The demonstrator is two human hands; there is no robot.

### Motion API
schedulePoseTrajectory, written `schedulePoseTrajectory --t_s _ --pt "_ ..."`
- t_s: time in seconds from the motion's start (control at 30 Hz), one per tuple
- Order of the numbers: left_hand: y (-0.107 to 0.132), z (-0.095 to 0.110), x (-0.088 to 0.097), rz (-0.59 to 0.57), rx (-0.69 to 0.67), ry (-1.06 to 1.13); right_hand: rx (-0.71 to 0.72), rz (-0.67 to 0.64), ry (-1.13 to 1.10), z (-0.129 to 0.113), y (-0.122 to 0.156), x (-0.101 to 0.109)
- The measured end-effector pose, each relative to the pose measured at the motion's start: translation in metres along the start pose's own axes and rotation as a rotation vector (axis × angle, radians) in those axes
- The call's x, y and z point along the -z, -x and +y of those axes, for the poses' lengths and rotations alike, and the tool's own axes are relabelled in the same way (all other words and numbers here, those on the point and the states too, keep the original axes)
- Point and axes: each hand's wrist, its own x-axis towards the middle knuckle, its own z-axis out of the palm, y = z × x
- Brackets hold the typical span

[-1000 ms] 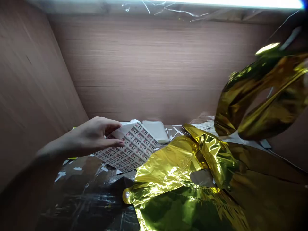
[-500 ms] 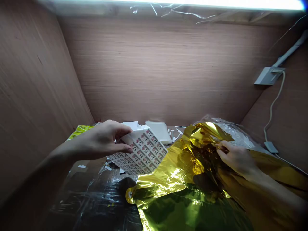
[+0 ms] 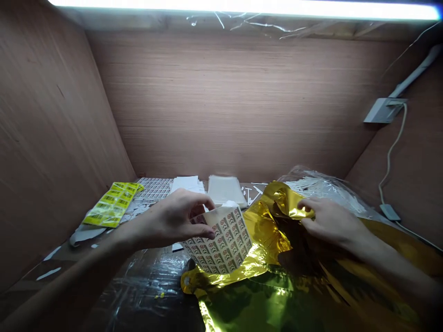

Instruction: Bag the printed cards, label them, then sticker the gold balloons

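Note:
My left hand [image 3: 173, 220] pinches the top edge of a white sticker sheet [image 3: 223, 240] printed with rows of small red-and-black labels, holding it tilted above the dark table just left of a gold foil sheet. The crumpled gold foil [image 3: 270, 276] covers the table's middle and right. My right hand [image 3: 328, 221] rests on the foil with its fingers closed on a folded foil edge [image 3: 294, 210] near the back.
Wooden walls [image 3: 224, 101] close in the booth on three sides. Yellow label sheets [image 3: 110, 203], more sticker sheets [image 3: 154, 186] and white packets [image 3: 224, 189] lie at the back. A clear bag of white sticks [image 3: 325, 186] sits back right. A socket and cable [image 3: 386, 110] hang on the right wall.
My left hand carried the sticker sheet rightward toward the foil. My right hand came down with the raised foil piece and now grips the foil's edge on the table.

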Motion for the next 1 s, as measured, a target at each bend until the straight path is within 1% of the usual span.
schedulePoseTrajectory --t_s 0.07,0.1,0.13,0.17,0.23,0.27,0.3,0.33,0.4,0.43,0.5,0.57,0.63,0.7,0.77,0.87,1.0 --pt "-0.001 -0.002 -0.008 0.039 -0.021 0.016 0.058 -0.041 -0.006 -0.009 -0.001 0.001" --pt "-0.002 -0.004 -0.012 0.057 -0.045 0.019 0.084 -0.03 -0.015 -0.016 0.001 0.004" --pt "-0.002 -0.005 -0.016 0.075 -0.074 0.018 0.123 0.024 -0.051 -0.025 0.004 0.008" --pt "-0.002 -0.006 -0.019 0.09 -0.107 0.016 0.183 0.106 -0.121 -0.037 0.009 0.013" --pt "-0.002 -0.004 -0.025 0.117 -0.172 0.011 0.38 0.314 -0.354 -0.067 0.022 0.024" --pt "-0.001 -0.001 -0.028 0.13 -0.204 0.011 0.499 0.342 -0.47 -0.084 0.029 0.028" --pt "-0.001 0.002 -0.031 0.141 -0.234 0.014 0.62 0.328 -0.555 -0.101 0.036 0.031" --pt "-0.001 0.006 -0.033 0.153 -0.26 0.015 0.708 0.295 -0.601 -0.116 0.042 0.033" --pt "0.0 0.015 -0.038 0.177 -0.303 0.009 0.796 0.256 -0.691 -0.141 0.05 0.031" --pt "0.001 0.019 -0.041 0.183 -0.318 0.006 0.804 0.243 -0.738 -0.149 0.053 0.028" --pt "0.003 0.025 -0.046 0.199 -0.336 0.003 0.751 0.241 -0.832 -0.159 0.055 0.022" --pt "0.004 0.029 -0.05 0.213 -0.358 0.017 0.655 0.267 -0.909 -0.162 0.056 0.017" --pt "0.006 0.032 -0.052 0.24 -0.371 0.013 0.602 0.308 -0.971 -0.164 0.055 0.016" --pt "0.008 0.034 -0.054 0.28 -0.391 -0.002 0.626 0.345 -1.017 -0.164 0.055 0.018" --pt "0.011 0.036 -0.054 0.349 -0.411 -0.021 0.661 0.372 -1.033 -0.165 0.054 0.02" --pt "0.013 0.041 -0.054 0.436 -0.428 -0.021 0.648 0.404 -1.031 -0.165 0.054 0.024" --pt "0.014 0.044 -0.056 0.486 -0.405 -0.015 0.634 0.427 -0.992 -0.163 0.057 0.03"
